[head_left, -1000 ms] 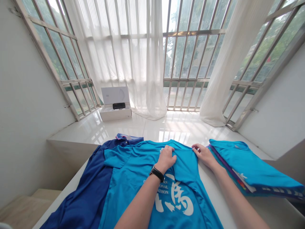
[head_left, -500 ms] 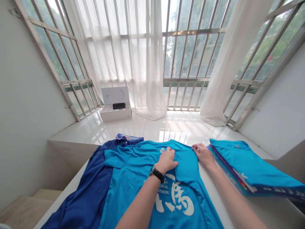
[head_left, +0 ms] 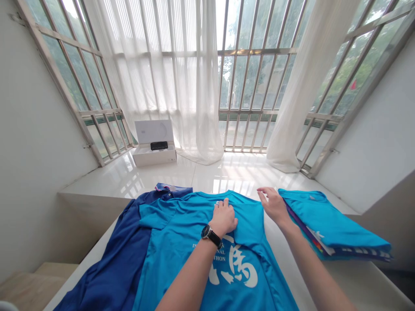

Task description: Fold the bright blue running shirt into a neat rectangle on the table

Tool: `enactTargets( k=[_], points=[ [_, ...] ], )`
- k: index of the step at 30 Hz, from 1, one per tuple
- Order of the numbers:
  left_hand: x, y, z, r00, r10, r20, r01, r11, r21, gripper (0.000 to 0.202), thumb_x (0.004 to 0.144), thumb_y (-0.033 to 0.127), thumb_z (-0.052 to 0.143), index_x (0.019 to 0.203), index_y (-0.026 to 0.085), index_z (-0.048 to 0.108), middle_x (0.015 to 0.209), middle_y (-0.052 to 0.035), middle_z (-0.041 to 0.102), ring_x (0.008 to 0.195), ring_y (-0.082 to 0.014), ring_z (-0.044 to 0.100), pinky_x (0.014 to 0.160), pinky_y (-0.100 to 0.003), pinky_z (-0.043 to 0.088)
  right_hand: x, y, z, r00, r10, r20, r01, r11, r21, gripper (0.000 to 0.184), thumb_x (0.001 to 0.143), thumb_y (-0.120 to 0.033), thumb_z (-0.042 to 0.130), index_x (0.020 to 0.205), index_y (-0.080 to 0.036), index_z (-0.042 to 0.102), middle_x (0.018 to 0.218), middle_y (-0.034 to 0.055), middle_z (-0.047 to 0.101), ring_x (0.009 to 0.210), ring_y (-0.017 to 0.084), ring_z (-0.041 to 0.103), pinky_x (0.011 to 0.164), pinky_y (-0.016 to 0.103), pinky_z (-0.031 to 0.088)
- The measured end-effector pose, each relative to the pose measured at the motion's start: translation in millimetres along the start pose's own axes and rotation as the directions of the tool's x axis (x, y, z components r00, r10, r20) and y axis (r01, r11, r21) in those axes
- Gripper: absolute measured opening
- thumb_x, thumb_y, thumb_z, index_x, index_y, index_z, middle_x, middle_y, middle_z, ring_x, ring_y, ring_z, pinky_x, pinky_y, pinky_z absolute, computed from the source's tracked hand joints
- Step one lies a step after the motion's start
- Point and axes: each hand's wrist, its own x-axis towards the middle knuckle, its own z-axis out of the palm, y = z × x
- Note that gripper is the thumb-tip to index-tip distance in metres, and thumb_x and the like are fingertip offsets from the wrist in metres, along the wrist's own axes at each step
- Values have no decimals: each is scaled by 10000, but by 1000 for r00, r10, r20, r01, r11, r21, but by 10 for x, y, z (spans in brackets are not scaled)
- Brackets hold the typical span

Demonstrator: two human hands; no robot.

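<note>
A light blue shirt (head_left: 194,246) with white lettering lies spread front-up on the white surface (head_left: 363,280), its collar pointing toward the window. The left hand (head_left: 224,217), with a black watch (head_left: 210,235) on its wrist, rests palm-down on the shirt just below the collar. Its fingers (head_left: 223,204) lie flat on the cloth and are not gripping it. The right hand (head_left: 274,203) hovers at the shirt's right shoulder edge, fingers loosely spread and holding nothing. A dark blue shirt (head_left: 119,255) lies partly under the light blue one on the left side. A stack of folded shirts (head_left: 327,222) sits just beside the right hand. Farther off, on the tiled window ledge, an opened white box (head_left: 154,147) stands near the sheer curtain (head_left: 181,86).
</note>
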Motion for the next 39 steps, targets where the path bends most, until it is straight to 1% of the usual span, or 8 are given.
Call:
enactTargets(
  k=[5, 12, 15, 19, 22, 27, 36, 39],
  points=[
    [-4, -78, -78, 1000, 26, -3, -26, 999, 40, 411, 934, 262, 435, 1267, 93, 608, 1523, -214, 391, 1353, -367, 411, 1075, -505, 406, -371, -560, 238, 958, 23, 286, 25, 986, -163, 449, 987, -323, 382, 1344, -129, 574, 1391, 159, 576, 1312, 265, 498, 1110, 367, 369],
    [-196, -258, -674, 988, 90, -122, -78, 992, 100, 369, 969, 315, 435, 1219, 128, 633, 1362, -185, 555, 1264, -323, 503, 1017, -431, 461, -723, -870, 520, 863, 233, 448, -59, 928, -368, 656, 1011, -539, 276, 1565, -189, 292, 1641, 119, 237, 1512, 300, 176, 1207, 471, 140],
    [-372, -501, -856, 999, 40, -3, -40, 994, 98, 396, 959, 385, 462, 1194, 129, 653, 1289, -176, 607, 1215, -324, 544, 1017, -409, 448, -706, -820, 477, 852, 235, 469, -59, 932, -358, 672, 1005, -569, 248, 1574, -212, 260, 1653, 98, 202, 1519, 283, 146, 1210, 463, 109],
    [-724, -1080, -968, 977, -188, 101, 179, 979, 96, 420, 934, 426, 492, 1224, 162, 644, 1312, -179, 605, 1223, -352, 549, 996, -411, 446, -710, -713, 412, 842, 252, 477, -68, 927, -369, 683, 999, -584, 221, 1578, -224, 244, 1658, 87, 187, 1521, 273, 131, 1211, 455, 88],
    [-1059, -1586, -937, 943, -325, 70, 318, 943, 99, 453, 946, 387, 445, 1306, 150, 583, 1383, -206, 556, 1265, -373, 520, 999, -437, 433, -722, -653, 386, 831, 265, 489, -71, 923, -379, 694, 996, -589, 198, 1584, -222, 221, 1663, 80, 166, 1523, 268, 121, 1211, 448, 83],
    [-1447, -2168, -685, 817, -577, 4, 576, 816, 43, 504, 881, 452, 507, 1245, 115, 593, 1305, -239, 601, 1200, -423, 564, 931, -441, 459, -717, -626, 395, 828, 274, 489, -64, 912, -404, 695, 993, -583, 200, 1586, -221, 211, 1665, 75, 162, 1523, 267, 120, 1209, 449, 86],
    [-1332, -2221, -569, 770, -639, 4, 637, 768, -68, 554, 892, 545, 483, 1213, 99, 551, 1258, -242, 626, 1148, -361, 622, 850, -345, 492, -716, -663, 382, 838, 282, 467, -79, 909, -408, 673, 996, -574, 226, 1574, -232, 256, 1651, 74, 220, 1516, 254, 159, 1210, 432, 101],
    [-1310, -2216, -541, 719, -694, -33, 688, 718, -103, 625, 863, 542, 531, 1278, 76, 493, 1301, -271, 580, 1134, -379, 625, 857, -370, 492, -714, -658, 385, 849, 271, 453, -80, 914, -398, 664, 995, -568, 248, 1567, -233, 279, 1645, 72, 242, 1512, 257, 179, 1208, 437, 122]
  ],
)
